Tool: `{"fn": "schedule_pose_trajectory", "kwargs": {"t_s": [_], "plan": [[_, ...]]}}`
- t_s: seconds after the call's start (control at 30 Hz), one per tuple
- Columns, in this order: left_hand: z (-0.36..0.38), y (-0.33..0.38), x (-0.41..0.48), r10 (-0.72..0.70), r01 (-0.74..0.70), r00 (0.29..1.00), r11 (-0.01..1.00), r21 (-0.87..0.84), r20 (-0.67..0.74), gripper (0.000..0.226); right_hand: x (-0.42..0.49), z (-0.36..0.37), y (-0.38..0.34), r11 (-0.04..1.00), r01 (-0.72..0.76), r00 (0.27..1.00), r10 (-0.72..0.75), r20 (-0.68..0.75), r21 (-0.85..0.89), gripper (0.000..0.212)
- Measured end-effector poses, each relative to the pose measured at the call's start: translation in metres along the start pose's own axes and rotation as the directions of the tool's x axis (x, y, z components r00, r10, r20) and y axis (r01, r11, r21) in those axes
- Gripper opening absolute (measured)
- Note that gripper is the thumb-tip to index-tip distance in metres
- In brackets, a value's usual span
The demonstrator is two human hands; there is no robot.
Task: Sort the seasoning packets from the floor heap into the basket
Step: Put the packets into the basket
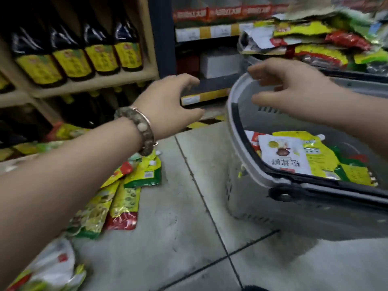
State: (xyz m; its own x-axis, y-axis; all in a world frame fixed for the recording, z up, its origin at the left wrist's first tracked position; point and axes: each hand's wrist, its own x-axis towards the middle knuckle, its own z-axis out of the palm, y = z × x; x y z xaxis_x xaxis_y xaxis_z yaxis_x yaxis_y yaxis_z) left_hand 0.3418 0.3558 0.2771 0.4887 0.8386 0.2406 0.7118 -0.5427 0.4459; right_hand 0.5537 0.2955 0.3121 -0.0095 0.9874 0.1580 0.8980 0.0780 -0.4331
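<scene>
A grey plastic basket (236,143) stands on the tiled floor at right and holds several seasoning packets (285,153), a white one on top of yellow-green ones. The floor heap of yellow, green and red packets (123,198) lies at left, partly under my left forearm. My left hand (168,103) hovers above the floor just left of the basket, fingers loosely curled and holding nothing. My right hand (294,93) is over the basket's far end. Its fingertips are at the rim and its thumb is spread apart below them. Both hands are blurred.
Wooden shelves with dark sauce bottles (73,59) run along the left. Another grey basket piled high with packets (315,40) sits behind at upper right. A white packet (54,263) lies at bottom left. Bare grey tiles (178,238) lie between heap and basket.
</scene>
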Motion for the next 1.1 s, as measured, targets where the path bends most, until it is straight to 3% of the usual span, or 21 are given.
{"fn": "schedule_pose_trajectory", "kwargs": {"t_s": [0.13, 0.27, 0.5, 0.63, 0.83, 0.97, 1.1], "plan": [[-0.031, -0.067, -0.057, -0.131, 0.136, 0.987, 0.99, 0.045, -0.094, 0.057, 0.011, 0.055, -0.08, 0.981, 0.153, 0.982, -0.138, 0.127, -0.12, 0.057], [-0.037, -0.125, -0.107, -0.3, 0.303, 0.949, 0.953, 0.026, -0.096, 0.059, 0.034, 0.128, -0.128, 0.931, 0.266, 0.936, -0.188, 0.297, -0.249, 0.058], [-0.026, -0.201, -0.165, -0.484, 0.485, 0.873, 0.875, 0.003, -0.059, 0.06, 0.055, 0.241, -0.167, 0.865, 0.327, 0.839, -0.08, 0.539, -0.38, 0.053], [-0.007, -0.235, -0.177, -0.554, 0.554, 0.832, 0.832, -0.008, -0.018, 0.06, 0.063, 0.294, -0.162, 0.858, 0.351, 0.765, -0.031, 0.644, -0.376, 0.032], [0.035, -0.271, -0.206, -0.631, 0.633, 0.773, 0.775, -0.001, 0.058, 0.059, 0.079, 0.352, -0.148, 0.883, 0.321, 0.744, -0.01, 0.668, -0.343, 0.043], [0.06, -0.288, -0.22, -0.655, 0.656, 0.752, 0.755, 0.02, 0.07, 0.054, 0.103, 0.387, -0.125, 0.948, 0.177, 0.833, -0.002, 0.554, -0.264, 0.04], [0.077, -0.298, -0.22, -0.643, 0.644, 0.762, 0.765, 0.011, 0.084, 0.052, 0.117, 0.425, -0.098, 0.975, 0.058, 0.898, 0.043, 0.439, -0.215, 0.071]]}}
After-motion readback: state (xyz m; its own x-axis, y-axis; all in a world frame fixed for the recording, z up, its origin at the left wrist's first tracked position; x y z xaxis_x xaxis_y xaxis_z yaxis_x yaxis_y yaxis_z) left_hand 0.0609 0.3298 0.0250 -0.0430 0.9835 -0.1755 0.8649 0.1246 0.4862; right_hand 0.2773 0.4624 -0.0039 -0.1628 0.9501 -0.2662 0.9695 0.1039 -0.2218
